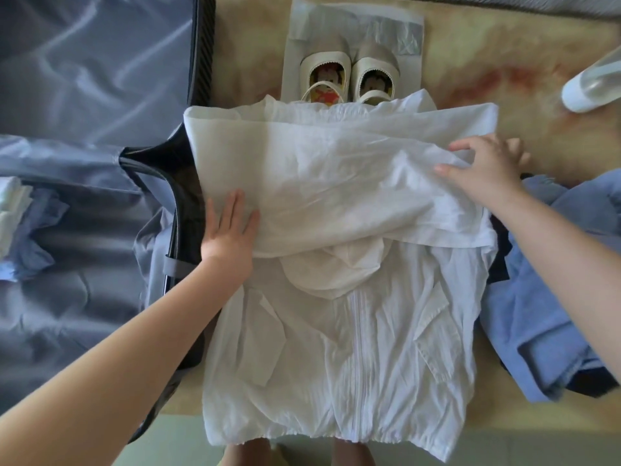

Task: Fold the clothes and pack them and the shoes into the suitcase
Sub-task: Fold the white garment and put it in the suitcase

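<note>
Head view, looking down on a beige marbled counter (487,79). Nearest, a thin white zip-front jacket (336,364) is spread front-up, with its gathered hem at the near edge. Its hood (329,270) is turned down over the chest. Just beyond the hood, the white sleeves (336,176) are laid across the shoulders as one wide band.

The left hand (228,237) is pressed flat on the band's left end, its grip wide, fingers straight, nothing held. The right hand (487,169) is rested on the right end, its grip loose, fingers spread and lightly bent. No cloth is seen to be pinched.

The step in hand is judged to be the flattening of the sleeves before the body is folded. It would be done well if the band were smoothed outward from the middle and its ends kept in line with the jacket's sides. The cloth looks light and creased, so one hand is best kept down while the other is moved.

On the left, an open dark suitcase with grey-blue lining (84,280) is touched by the jacket. On the right, a heap of unfolded blue clothes (544,314) is seen against its edge. Farthest, a pair of small cream shoes (349,79) is set on a pale flat bag (356,28), heels partly covered by the jacket.
</note>
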